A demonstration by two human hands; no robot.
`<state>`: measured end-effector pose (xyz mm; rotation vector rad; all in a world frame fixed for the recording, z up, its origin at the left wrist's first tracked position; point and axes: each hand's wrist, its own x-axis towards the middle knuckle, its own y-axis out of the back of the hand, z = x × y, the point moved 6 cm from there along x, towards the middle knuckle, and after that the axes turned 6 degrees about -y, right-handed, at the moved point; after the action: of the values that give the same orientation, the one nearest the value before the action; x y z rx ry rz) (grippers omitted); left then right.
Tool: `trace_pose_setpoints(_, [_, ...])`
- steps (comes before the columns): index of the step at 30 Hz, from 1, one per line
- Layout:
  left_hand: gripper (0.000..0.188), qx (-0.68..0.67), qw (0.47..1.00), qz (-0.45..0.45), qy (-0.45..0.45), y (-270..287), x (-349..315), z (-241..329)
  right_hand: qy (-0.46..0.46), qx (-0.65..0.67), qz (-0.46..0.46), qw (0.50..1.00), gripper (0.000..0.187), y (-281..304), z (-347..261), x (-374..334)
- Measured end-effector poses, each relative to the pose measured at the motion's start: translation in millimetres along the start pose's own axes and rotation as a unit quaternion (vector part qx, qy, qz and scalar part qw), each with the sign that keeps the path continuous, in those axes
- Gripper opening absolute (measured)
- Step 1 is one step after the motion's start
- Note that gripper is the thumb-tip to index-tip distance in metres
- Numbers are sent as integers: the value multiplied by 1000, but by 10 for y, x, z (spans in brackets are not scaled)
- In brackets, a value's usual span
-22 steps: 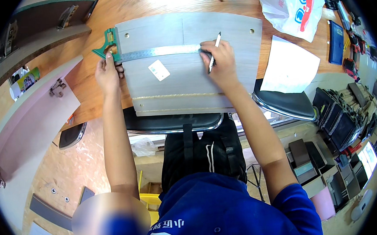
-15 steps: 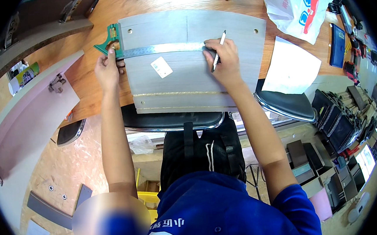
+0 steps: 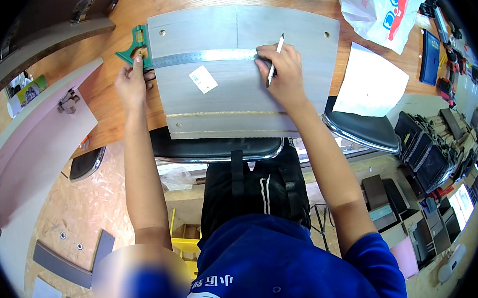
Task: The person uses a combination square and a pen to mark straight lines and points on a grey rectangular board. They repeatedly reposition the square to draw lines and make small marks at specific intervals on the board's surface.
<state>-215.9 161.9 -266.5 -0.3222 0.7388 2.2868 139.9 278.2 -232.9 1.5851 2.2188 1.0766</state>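
A grey board (image 3: 246,93) with a white label (image 3: 203,79) lies on the wooden table. Across it stretches the steel blade of a combination square (image 3: 205,57), whose green head sits against the board's left edge. My left hand (image 3: 133,84) grips that green head, thumb on top. Near the blade's right end is my right hand (image 3: 284,71), its fingers closed round a white pen (image 3: 275,60) and its fingertips at the blade. The pen slants, one end up and the other toward the board. A groove with rough yellowish edges runs along the near side of the board.
To the right lie a white paper sheet (image 3: 370,81), a plastic bag (image 3: 381,9) and a blue notebook (image 3: 428,57). Black chairs (image 3: 360,132) stand at the table's near edge. A pale panel with a hinge (image 3: 68,101) leans at the left.
The view has shifted slightly, so the board and table sit a little higher. Both hands keep their places on the square and pen; hardly anything else differs.
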Motion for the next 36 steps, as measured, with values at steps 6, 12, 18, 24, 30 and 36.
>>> trace_pose_setpoints(6, [45, 194, 976, 11, -97, 94, 33, 176, 43, -6, -36, 998, 30, -37, -12, -52])
trace_pose_setpoints(12, [46, 255, 963, -5, -87, 99, 63, 220, 86, -22, -61, 994, 35, -54, -58, -83])
trace_pose_setpoints(18, [42, 84, 994, -43, 57, 63, 134, 72, 80, -49, -77, 993, 34, -37, -128, -54])
trace_pose_setpoints(24, [38, 301, 909, 59, -284, 250, 250, 567, 77, -47, -81, 993, 33, -33, -132, -36])
trace_pose_setpoints(30, [37, 432, 836, -10, -340, 109, 274, 736, 85, -47, -71, 993, 32, -40, -148, -38])
trace_pose_setpoints(36, [38, 428, 845, -22, -318, 7, 244, 513, 83, -50, -70, 993, 30, -38, -146, -51])
